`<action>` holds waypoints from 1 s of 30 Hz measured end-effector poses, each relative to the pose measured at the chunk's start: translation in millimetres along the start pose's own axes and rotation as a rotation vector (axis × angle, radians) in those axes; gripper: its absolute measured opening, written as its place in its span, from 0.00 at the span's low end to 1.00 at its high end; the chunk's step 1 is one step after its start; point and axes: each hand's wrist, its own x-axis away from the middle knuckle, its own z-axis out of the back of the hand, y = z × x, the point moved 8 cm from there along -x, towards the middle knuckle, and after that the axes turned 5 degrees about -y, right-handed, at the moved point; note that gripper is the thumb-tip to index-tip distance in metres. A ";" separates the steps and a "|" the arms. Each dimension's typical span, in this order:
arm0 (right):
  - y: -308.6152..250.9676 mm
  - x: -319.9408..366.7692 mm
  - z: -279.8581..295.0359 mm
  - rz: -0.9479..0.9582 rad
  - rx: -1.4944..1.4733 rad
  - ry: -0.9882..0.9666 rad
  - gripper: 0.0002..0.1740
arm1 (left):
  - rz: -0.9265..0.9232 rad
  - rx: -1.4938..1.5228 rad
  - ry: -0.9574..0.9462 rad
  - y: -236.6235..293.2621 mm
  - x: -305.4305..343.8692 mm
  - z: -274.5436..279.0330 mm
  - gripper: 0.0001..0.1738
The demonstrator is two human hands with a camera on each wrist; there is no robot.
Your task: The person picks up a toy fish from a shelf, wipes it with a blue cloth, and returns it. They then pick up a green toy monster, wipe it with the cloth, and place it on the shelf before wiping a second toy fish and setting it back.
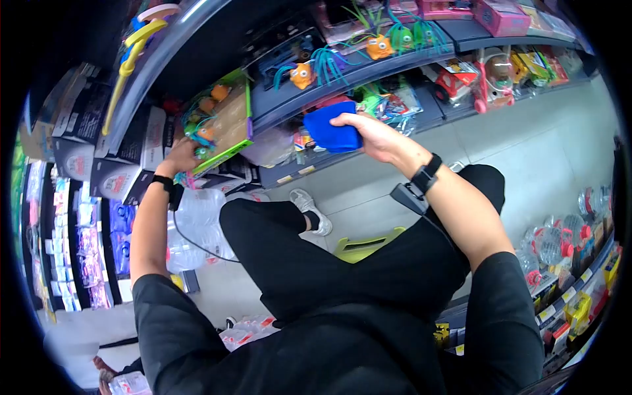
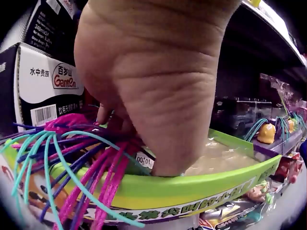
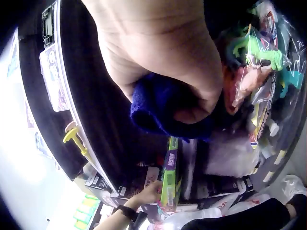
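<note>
My right hand (image 1: 374, 137) grips a folded blue cloth (image 1: 332, 128) in front of the shelf, thumb on top of it. The right wrist view shows the cloth (image 3: 165, 108) bunched under the palm. My left hand (image 1: 181, 158) reaches down into one end of a green-rimmed display box (image 1: 230, 148) of stringy-haired toys (image 1: 205, 133). In the left wrist view its fingers (image 2: 102, 114) point down among pink, blue and teal strands (image 2: 115, 177), and the thumb side lies at the green rim. The strands hide the fingertips; I cannot tell whether they hold a toy.
Orange and green stringy toys (image 1: 378, 47) stand along the shelf edge, with packaged toys (image 1: 454, 79) on the shelf below. Black-and-white cartons (image 1: 122, 174) stack at the left. Clear bottles (image 1: 204, 220) stand beneath the left arm. A yellow-green stool (image 1: 368, 245) sits between the legs.
</note>
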 end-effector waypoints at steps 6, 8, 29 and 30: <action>6.8 -4.2 5.7 0.007 0.026 0.027 0.28 | 0.042 0.033 -0.012 -0.8 -0.5 4.6 0.29; 4.3 -1.5 6.0 0.006 0.055 0.034 0.27 | 0.012 0.096 -0.016 -5.0 -6.8 0.0 0.30; -41.6 13.1 10.7 0.166 -0.135 0.124 0.27 | -0.487 1.661 0.238 170.4 34.9 97.5 0.45; -36.7 5.7 23.0 0.170 -0.186 0.141 0.29 | -0.594 1.688 0.172 191.6 19.7 89.2 0.45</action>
